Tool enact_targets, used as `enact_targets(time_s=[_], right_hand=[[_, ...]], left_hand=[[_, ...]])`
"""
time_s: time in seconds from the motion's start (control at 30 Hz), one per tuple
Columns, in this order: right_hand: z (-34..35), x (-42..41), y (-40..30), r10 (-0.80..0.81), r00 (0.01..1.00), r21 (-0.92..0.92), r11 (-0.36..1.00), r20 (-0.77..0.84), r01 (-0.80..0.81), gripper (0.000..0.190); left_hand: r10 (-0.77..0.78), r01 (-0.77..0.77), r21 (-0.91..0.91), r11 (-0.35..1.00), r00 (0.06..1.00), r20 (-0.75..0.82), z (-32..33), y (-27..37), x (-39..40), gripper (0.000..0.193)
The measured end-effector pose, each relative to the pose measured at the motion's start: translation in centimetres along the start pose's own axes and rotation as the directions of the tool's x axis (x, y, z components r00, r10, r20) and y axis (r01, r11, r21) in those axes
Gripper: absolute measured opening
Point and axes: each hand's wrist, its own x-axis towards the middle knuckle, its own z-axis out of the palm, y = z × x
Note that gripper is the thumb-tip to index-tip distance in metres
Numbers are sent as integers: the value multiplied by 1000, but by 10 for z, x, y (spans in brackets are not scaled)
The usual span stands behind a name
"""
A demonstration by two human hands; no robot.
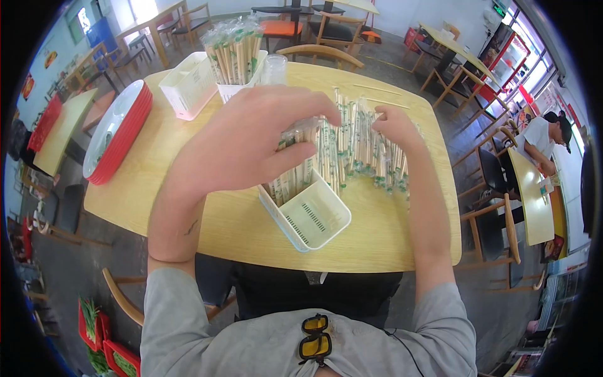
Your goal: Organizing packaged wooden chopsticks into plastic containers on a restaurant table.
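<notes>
My left hand (254, 141) curls around the upper part of a bundle of wrapped chopsticks (294, 179). The bundle stands in one compartment of a white plastic chopstick holder (325, 238), and its far side is hidden by the hand. The holder's near compartment is bare, with slots in its floor. To the right, more chopsticks in clear sleeves with green print (348, 141) lie side by side on the wooden table (377, 235). My right hand (398, 125) is at their right side, fingers bent by their upper ends; whether it grips any cannot be seen.
Farther back stand a white holder packed with wrapped chopsticks (235, 56), another white holder (188, 85) and clear cups (275, 68). Stacked red-and-white oval plates (122, 127) rest at the left. Two loose chopsticks (386, 102) lie behind the pile. A person (541, 136) sits at another table.
</notes>
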Motion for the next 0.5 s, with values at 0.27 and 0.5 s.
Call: enact_targets(time_s=[0.27, 0.5], right_hand=[[-43, -64, -96, -352, 936, 794, 574, 22, 198, 27], [-29, -134, -149, -600, 786, 806, 386, -150, 448, 25]], left_hand=[[-7, 6, 9, 1000, 995, 95, -5, 0, 0, 15], [-22, 22, 6, 1000, 991, 132, -10, 3, 3, 52]])
